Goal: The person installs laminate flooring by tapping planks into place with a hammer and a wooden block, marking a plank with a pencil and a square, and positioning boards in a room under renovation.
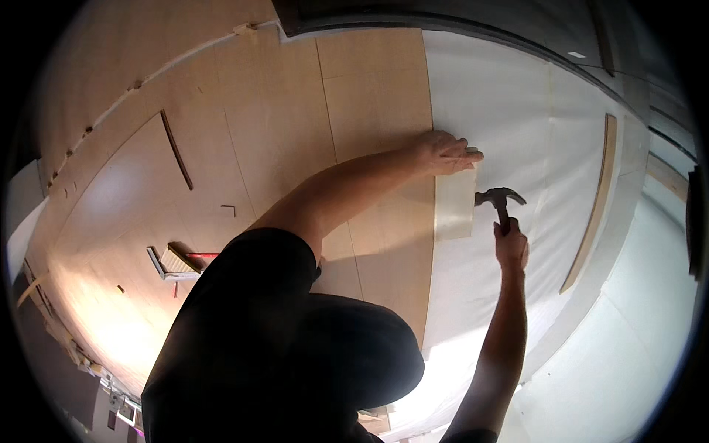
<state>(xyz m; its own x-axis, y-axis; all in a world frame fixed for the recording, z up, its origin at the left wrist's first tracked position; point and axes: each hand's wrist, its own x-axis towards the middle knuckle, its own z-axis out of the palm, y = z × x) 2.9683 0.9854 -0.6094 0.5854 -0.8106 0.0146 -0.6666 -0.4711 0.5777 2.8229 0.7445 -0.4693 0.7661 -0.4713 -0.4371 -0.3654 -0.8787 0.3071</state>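
Note:
My right hand [512, 247] grips the handle of a claw hammer [501, 197]. The hammer's striking face is at the right edge of a short pale rectangular piece of board [453, 207]; I cannot tell whether they touch. That piece lies along the edge of the laid wood-look floorboards [377, 111], over white underlay sheeting [517, 111]. At the piece's far end my left hand [448, 153] holds it, fingers bent over toward its right edge. Its fingertips are partly hidden.
A long wooden strip [594, 207] lies on the underlay at the right. To the left, a thin dark strip [176, 150] and a small angled piece [230, 210] rest on the boards. A small try square [171, 264] lies near a red pencil-like stick [203, 255]. My knee covers boards below.

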